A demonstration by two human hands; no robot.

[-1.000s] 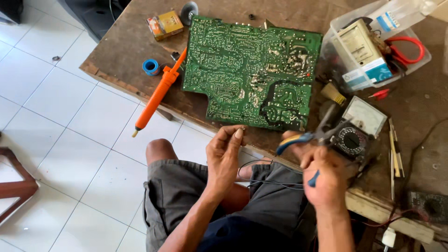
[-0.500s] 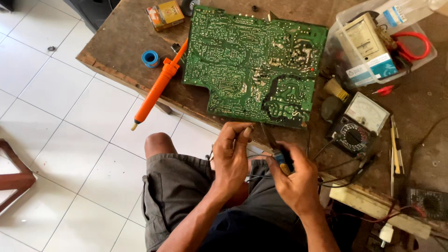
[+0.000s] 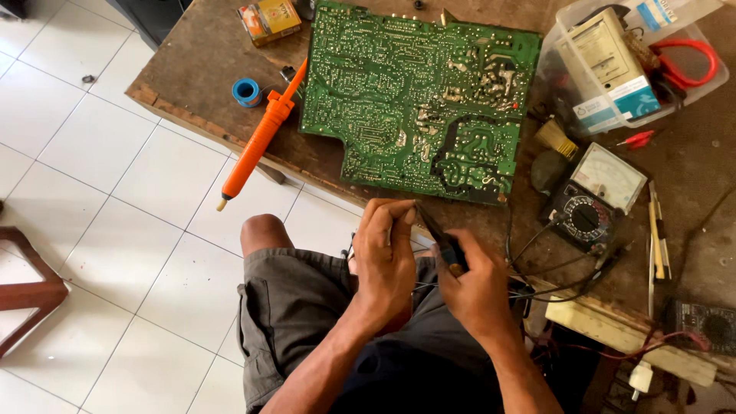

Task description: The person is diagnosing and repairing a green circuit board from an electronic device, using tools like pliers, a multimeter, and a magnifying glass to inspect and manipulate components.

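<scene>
My left hand (image 3: pixel 386 257) and my right hand (image 3: pixel 474 285) are together over my lap, just off the near edge of the wooden table (image 3: pixel 192 69). My right hand is closed around a slim dark tool (image 3: pixel 438 234) with a yellowish band at the grip; its thin dark shaft slants up and to the left, toward my left fingertips. My left hand is curled, thumb and fingers pinched together at the tool's tip. Whatever small piece sits in that pinch is too small for me to make out. The two hands nearly touch, the left a little higher and nearer the table.

The green circuit board (image 3: pixel 414 100) lies flat on the table with its solder side up, just beyond my hands; its near edge is close above my left fingertips, and the tool's tip stops short of it. To the left of the board, an orange desoldering pump (image 3: pixel 262 138) lies on a slant, its tip hanging out past the table's edge over the white floor tiles. A small blue spool (image 3: pixel 247 92) sits beside it.

To the right of my hands, an analogue multimeter (image 3: pixel 594 203) rests on the table, and its thin leads trail down toward my right hand. Farther back on the right, a clear plastic tub (image 3: pixel 552 69) holds a boxy meter and red-handled pliers.
</scene>
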